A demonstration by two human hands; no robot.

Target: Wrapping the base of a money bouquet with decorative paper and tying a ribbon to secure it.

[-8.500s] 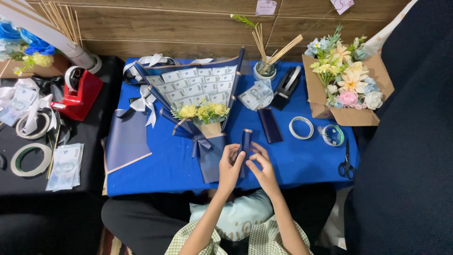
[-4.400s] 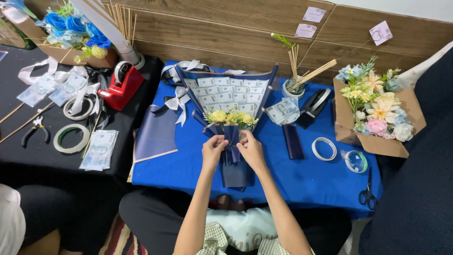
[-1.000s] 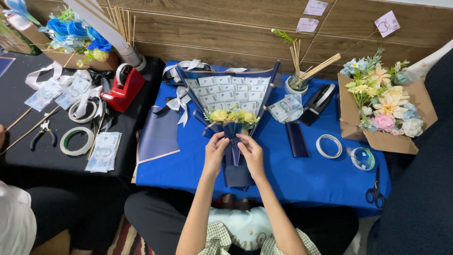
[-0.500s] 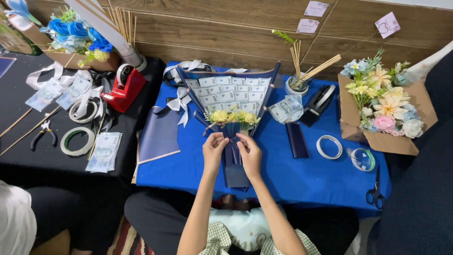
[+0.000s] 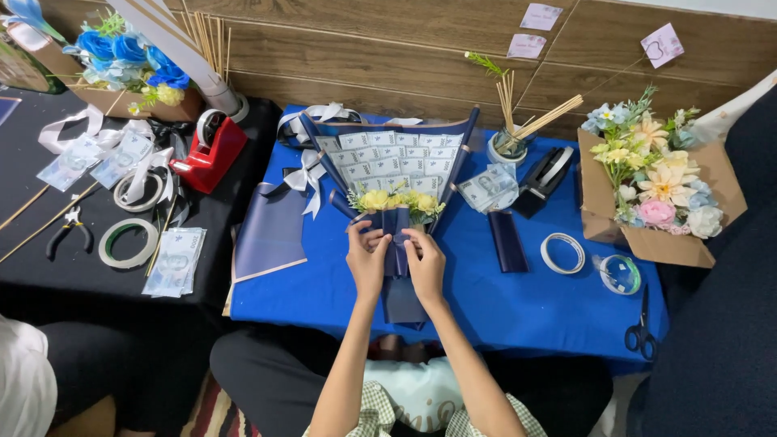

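A fan-shaped bouquet (image 5: 388, 166) of folded banknotes with small yellow flowers lies on the blue tablecloth (image 5: 518, 307), wrapped in dark blue paper. At its neck, just under the flowers, sits a dark blue ribbon (image 5: 396, 235). My left hand (image 5: 367, 257) pinches the ribbon from the left. My right hand (image 5: 424, 263) pinches it from the right, fingertips nearly meeting over the wrap. The bouquet's handle runs down between my wrists toward the table's front edge.
A cardboard box of pastel flowers (image 5: 655, 190) stands at the right, with tape rolls (image 5: 562, 252), scissors (image 5: 641, 332), a dark blue strip (image 5: 507, 240), a black tool (image 5: 542, 180) and a cup of sticks (image 5: 507, 146). The black table on the left holds a red tape dispenser (image 5: 212, 150), pliers (image 5: 66, 236), banknotes (image 5: 174, 260) and ribbons. Another person's sleeve (image 5: 24, 388) shows at bottom left.
Both hands have slid up the bouquet's handle to the ribbon at its neck and closed in on it. The bouquet stays in place.
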